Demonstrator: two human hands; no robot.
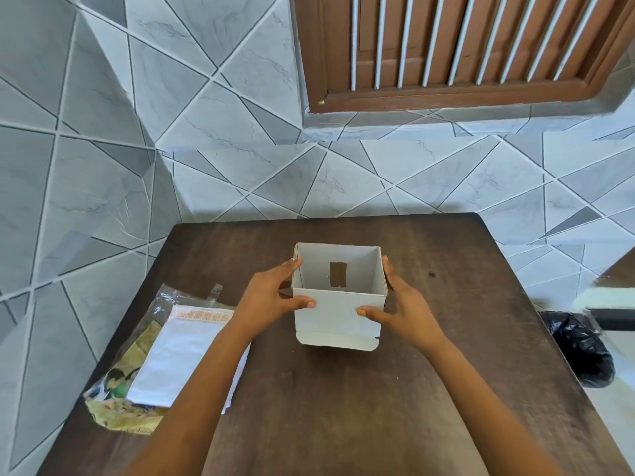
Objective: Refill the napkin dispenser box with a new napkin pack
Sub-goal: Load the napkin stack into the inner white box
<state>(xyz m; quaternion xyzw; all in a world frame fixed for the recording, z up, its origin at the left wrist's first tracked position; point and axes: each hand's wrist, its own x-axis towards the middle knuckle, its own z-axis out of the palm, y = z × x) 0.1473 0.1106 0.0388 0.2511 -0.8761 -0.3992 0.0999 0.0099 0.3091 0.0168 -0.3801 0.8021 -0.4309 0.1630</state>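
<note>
Beside the held box (338, 314) lies the napkin pack (178, 355).

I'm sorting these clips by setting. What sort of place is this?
Probably a room in a home: grey geometric wall tiles, a brown louvred wooden window, and a dark wooden table set against the wall.

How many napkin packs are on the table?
1. The napkin pack lies at the table's left edge, partly under the left forearm, left of the white box that both hands grip. No others are visible.
</note>
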